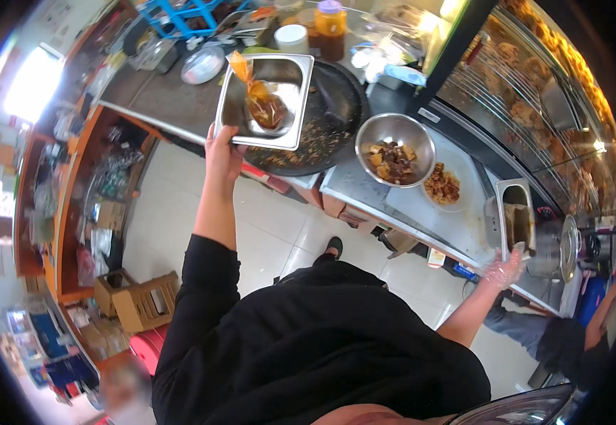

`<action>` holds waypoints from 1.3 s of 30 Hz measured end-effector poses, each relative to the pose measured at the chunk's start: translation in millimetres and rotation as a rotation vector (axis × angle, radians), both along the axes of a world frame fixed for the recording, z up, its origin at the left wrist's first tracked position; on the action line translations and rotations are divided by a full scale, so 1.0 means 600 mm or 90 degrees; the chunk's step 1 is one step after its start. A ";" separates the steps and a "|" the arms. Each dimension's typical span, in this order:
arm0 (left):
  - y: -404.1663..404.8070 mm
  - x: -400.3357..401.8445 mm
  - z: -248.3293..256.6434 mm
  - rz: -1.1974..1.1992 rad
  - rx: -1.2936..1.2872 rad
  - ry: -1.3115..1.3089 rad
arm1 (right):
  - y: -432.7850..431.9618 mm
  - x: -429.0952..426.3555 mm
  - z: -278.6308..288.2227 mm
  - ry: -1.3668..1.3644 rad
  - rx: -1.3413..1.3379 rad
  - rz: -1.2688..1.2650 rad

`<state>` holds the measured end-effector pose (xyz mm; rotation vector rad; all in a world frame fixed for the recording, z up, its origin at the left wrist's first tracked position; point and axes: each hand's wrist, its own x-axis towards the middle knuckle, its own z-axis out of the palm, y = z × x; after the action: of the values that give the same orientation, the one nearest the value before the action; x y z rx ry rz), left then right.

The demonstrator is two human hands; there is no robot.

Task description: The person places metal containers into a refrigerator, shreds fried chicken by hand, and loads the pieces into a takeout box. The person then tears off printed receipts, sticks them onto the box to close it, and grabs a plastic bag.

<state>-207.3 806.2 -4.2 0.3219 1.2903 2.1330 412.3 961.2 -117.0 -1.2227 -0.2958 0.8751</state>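
Observation:
My bare left hand (224, 151) grips the near left corner of a square stainless-steel pan (303, 101), thumb over the rim. Inside that pan lies a knotted clear plastic bag of brown sauce (265, 109). My right hand (504, 272), in a clear plastic glove, holds the near end of a narrow steel pan (500, 199) at the right of the counter. Brown residue or liquid shows in the narrow pan. Between my hands stands a steel mixing bowl (363, 143) of brown, sauced chunks. Beside it, a clear shallow dish (464, 199) holds chopped reddish-brown food.
A wide black round tray (329, 154) with crumbs lies behind the square pan. A glass display case (544, 127) of browned food borders the counter at right. Jars, including a purple-lidded one (331, 32), stand at the back. Another person's arm (602, 303) shows far right.

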 end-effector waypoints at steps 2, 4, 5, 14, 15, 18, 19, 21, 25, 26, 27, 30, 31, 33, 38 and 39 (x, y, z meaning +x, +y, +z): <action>-0.097 0.015 0.024 0.025 0.048 0.032 | 0.000 -0.003 0.044 -0.106 0.062 0.043; -0.210 0.061 0.055 0.101 0.051 0.047 | -0.025 -0.041 0.106 -0.558 0.097 0.154; -0.275 0.077 0.058 0.134 0.053 0.043 | -0.054 -0.078 0.156 -0.895 0.129 0.167; -0.973 0.503 -0.019 0.632 -0.042 -0.061 | -0.420 -0.504 0.207 0.020 0.277 0.997; -1.017 0.568 -0.008 0.701 -0.066 -0.058 | -0.482 -0.548 0.188 0.101 0.308 1.078; -1.145 0.745 -0.009 0.925 -0.092 -0.067 | -0.708 -0.621 0.216 0.094 0.329 1.316; -1.187 0.796 -0.009 0.999 -0.091 -0.075 | -0.794 -0.635 0.220 0.222 0.185 1.457; -1.265 0.879 -0.008 1.120 -0.078 -0.059 | -0.959 -0.650 0.217 0.285 0.222 1.530; -1.220 0.817 -0.147 1.339 0.021 -0.101 | -1.059 -0.803 0.105 0.188 0.106 1.699; -1.236 0.809 -0.162 1.380 0.019 -0.107 | -1.090 -0.845 0.073 0.217 0.128 1.752; -1.254 0.804 -0.179 1.421 0.017 -0.112 | -1.131 -0.868 0.062 0.172 0.088 1.757; -1.278 0.765 -0.224 1.570 0.050 -0.108 | -1.236 -0.963 -0.006 0.143 0.062 1.883; -1.277 0.753 -0.231 1.601 0.056 -0.101 | -1.265 -1.007 -0.031 0.153 0.058 1.946; -1.279 0.730 -0.255 1.655 0.043 -0.074 | -1.349 -1.078 -0.080 0.075 0.196 1.941; -1.314 0.694 -0.288 1.860 0.069 -0.044 | -1.603 -1.111 -0.098 0.176 0.244 2.155; -1.317 0.713 -0.300 1.881 0.077 -0.080 | -1.654 -1.117 -0.101 0.079 0.310 2.234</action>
<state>220.6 16.1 -184.5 1.0799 -0.2610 -0.8831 -258.0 -31.3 -177.5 -0.8689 1.3313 -1.5350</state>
